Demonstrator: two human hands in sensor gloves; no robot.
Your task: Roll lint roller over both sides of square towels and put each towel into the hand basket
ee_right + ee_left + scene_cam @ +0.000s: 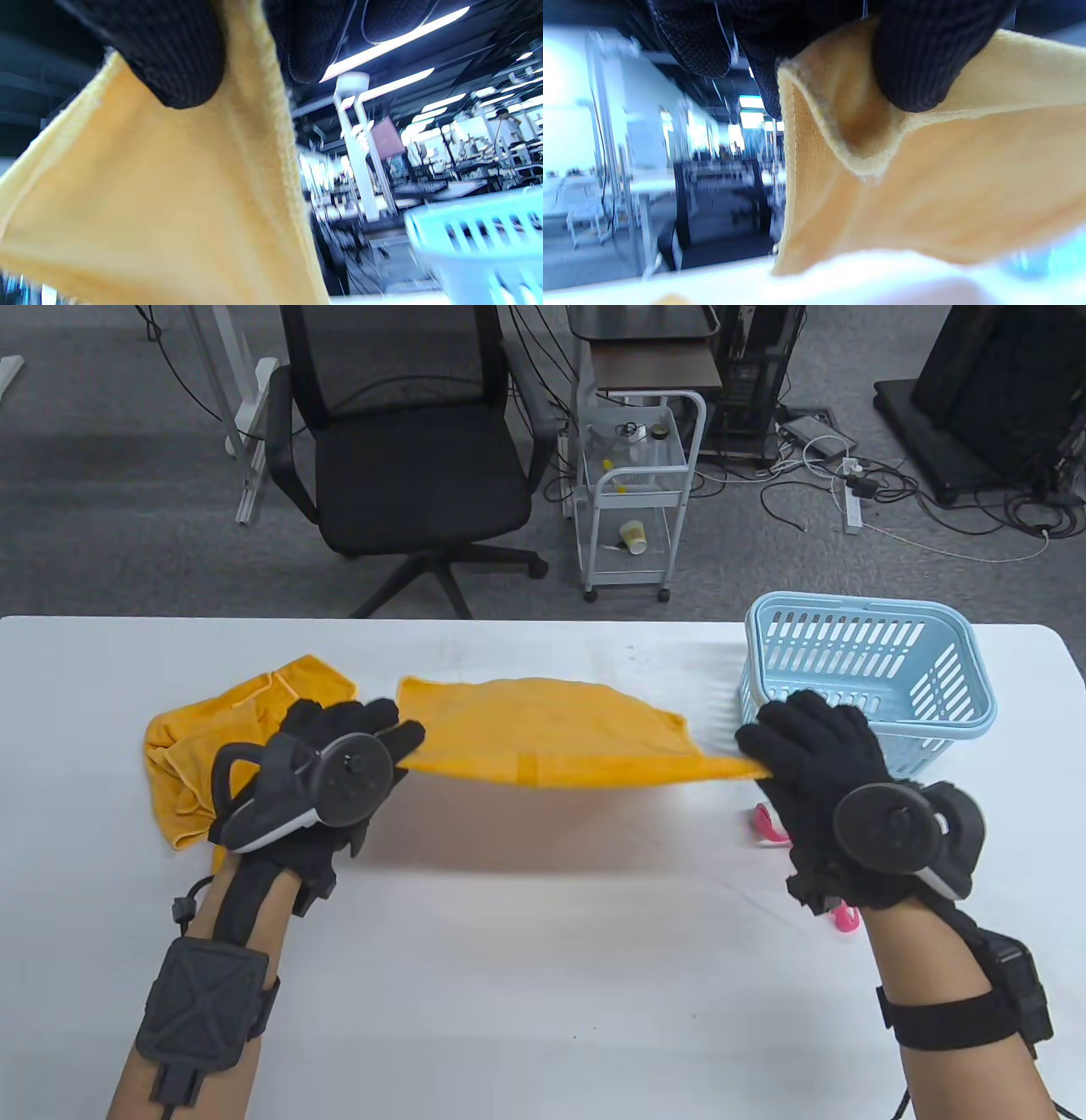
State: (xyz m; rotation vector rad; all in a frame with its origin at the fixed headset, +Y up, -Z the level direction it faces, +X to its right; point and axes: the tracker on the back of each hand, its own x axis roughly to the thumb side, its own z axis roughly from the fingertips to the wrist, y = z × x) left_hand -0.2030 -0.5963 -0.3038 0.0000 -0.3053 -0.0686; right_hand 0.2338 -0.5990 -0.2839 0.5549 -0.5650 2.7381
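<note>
Orange towel [551, 734] stretched flat above the white table [543, 984], pinched at one corner by the left hand [327, 780], at the other by the right hand [836, 806] (fingers curled tight on the cloth). More orange cloth [199, 746] heaped at far left. Blue basket [870, 674] just behind the right hand. Pink roller [776, 827] half hidden under that hand.

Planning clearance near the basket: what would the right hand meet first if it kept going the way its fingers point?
Probably the blue basket. The right hand, pinching the orange towel, points away from the person, with the basket's near wall just beyond its fingertips. Height is unclear, so it might pass above the rim.
</note>
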